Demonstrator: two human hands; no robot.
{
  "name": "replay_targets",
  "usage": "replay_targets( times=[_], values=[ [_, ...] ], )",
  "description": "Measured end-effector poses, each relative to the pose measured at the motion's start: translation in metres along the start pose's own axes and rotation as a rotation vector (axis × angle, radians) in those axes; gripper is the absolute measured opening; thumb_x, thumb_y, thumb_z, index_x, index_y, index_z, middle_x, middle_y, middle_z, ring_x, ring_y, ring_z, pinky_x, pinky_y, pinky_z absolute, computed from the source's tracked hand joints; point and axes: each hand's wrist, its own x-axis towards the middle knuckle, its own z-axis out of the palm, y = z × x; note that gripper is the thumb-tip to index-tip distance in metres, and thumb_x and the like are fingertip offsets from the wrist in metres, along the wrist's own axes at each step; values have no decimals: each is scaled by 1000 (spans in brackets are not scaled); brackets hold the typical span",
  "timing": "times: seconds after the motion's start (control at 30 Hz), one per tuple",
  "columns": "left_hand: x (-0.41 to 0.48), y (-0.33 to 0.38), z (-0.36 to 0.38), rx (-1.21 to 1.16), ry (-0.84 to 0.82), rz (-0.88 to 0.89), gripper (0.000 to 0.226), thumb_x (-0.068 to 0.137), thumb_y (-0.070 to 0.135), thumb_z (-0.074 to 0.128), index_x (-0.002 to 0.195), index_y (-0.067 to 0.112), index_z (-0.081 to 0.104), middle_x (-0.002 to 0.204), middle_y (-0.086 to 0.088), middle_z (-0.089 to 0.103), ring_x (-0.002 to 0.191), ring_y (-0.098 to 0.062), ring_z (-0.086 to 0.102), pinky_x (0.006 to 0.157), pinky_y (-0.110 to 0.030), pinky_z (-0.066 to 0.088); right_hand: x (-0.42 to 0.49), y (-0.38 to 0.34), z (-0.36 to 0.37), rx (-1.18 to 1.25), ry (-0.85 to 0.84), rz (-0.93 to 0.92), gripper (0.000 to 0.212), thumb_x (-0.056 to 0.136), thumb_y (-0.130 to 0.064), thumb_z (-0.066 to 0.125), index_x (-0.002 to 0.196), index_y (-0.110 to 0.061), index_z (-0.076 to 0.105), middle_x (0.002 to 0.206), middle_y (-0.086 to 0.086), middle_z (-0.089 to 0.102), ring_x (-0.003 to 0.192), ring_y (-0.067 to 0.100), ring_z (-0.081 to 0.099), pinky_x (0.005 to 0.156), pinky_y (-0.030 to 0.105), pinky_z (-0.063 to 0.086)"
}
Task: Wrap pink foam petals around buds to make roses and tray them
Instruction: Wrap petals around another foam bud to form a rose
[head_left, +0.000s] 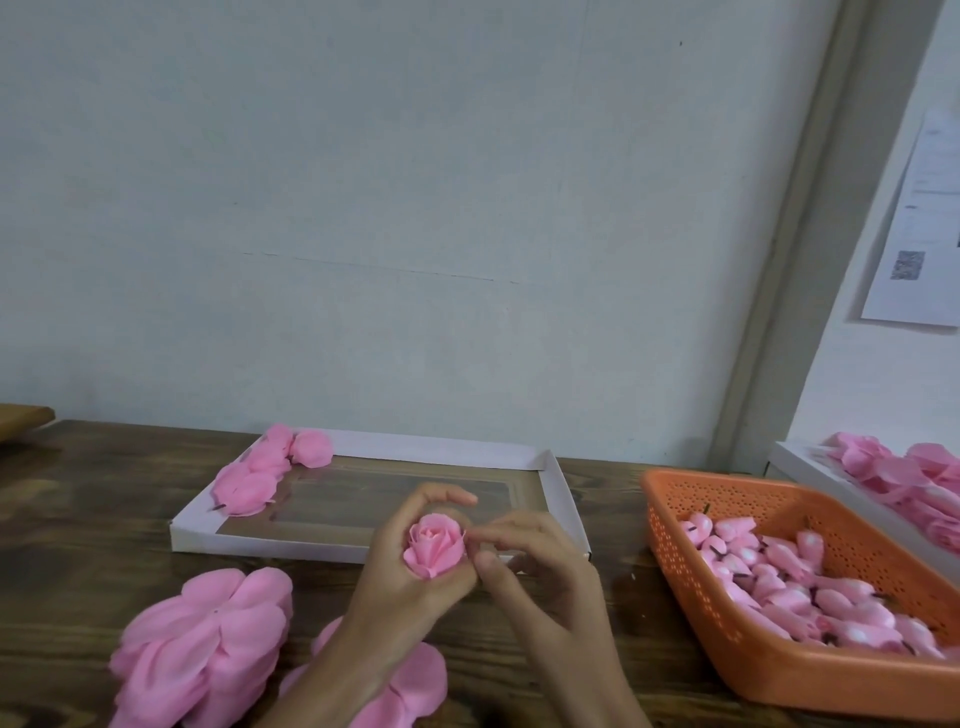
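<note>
One pink foam rose (434, 545), its petals wrapped closed around the centre, stands bloom-up in the grip of the left hand (400, 577), while the right hand (535, 566) pinches its outer petal edge. Two stacks of flat pink foam petal sheets (208, 644) lie nearest the person, at lower left. The shallow white cardboard tray (563, 499) holds a few finished pink roses (265, 475) clustered in its far-left corner, and pink foam buds with dark stems (810, 597) lie heaped in the orange perforated plastic basket (727, 499) at right.
</note>
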Motion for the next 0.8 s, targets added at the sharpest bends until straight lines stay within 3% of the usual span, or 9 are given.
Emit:
replay_targets(
  times=[0.1, 0.17, 0.23, 0.3, 0.4, 0.63, 0.8],
  values=[
    [0, -4, -1, 42, -6, 17, 53, 72, 21, 86, 120, 22, 63, 83, -20, 70, 77, -34, 72, 68, -41, 58, 1, 2, -1, 111, -7, 78, 29, 93, -10, 73, 115, -29, 79, 108, 2, 74, 99, 26, 72, 79, 43, 63],
    [0, -6, -1, 39, -30, 2, 57, 74, 18, 87, 125, 22, 60, 84, -22, 69, 80, -38, 71, 71, -45, 59, 3, 3, -3, 113, -8, 111, 28, 91, -14, 75, 112, -31, 81, 105, 1, 73, 96, 24, 70, 77, 43, 63],
    [1, -7, -1, 47, -62, -12, 60, 75, 17, 85, 128, 23, 58, 89, -27, 66, 78, -32, 68, 65, -38, 54, 4, 4, -6, 84, -38, 114, 20, 87, -18, 79, 103, -30, 84, 101, 0, 72, 91, 23, 68, 74, 45, 62],
    [1, -7, 0, 40, -97, -4, 59, 76, 15, 83, 128, 21, 57, 92, -31, 60, 75, -26, 63, 61, -30, 49, 6, 3, -9, 95, -81, 121, 14, 85, -20, 82, 97, -27, 85, 98, 0, 69, 88, 23, 65, 73, 37, 58],
    [2, -9, 0, 41, -119, 18, 58, 75, 12, 83, 126, 19, 58, 91, -29, 60, 75, -24, 63, 62, -27, 49, 8, 3, -10, 120, -90, 95, 11, 84, -17, 85, 93, -22, 85, 94, 0, 66, 85, 22, 64, 72, 32, 55],
    [4, -9, -2, 57, -83, 11, 37, 65, 23, 90, 90, 23, 62, 77, -4, 64, 69, -14, 62, 56, -25, 49, 7, 0, -13, 108, -146, 23, 9, 87, -18, 82, 91, -25, 82, 101, -1, 63, 91, 24, 66, 76, 30, 56],
    [1, -7, 0, 82, -164, 33, 27, 70, 23, 87, 81, 21, 62, 75, -5, 62, 69, -18, 59, 58, -31, 46, 7, -1, -11, 81, -167, 33, 6, 88, -28, 82, 93, -30, 83, 104, -5, 62, 98, 24, 67, 81, 43, 60]
  ],
)
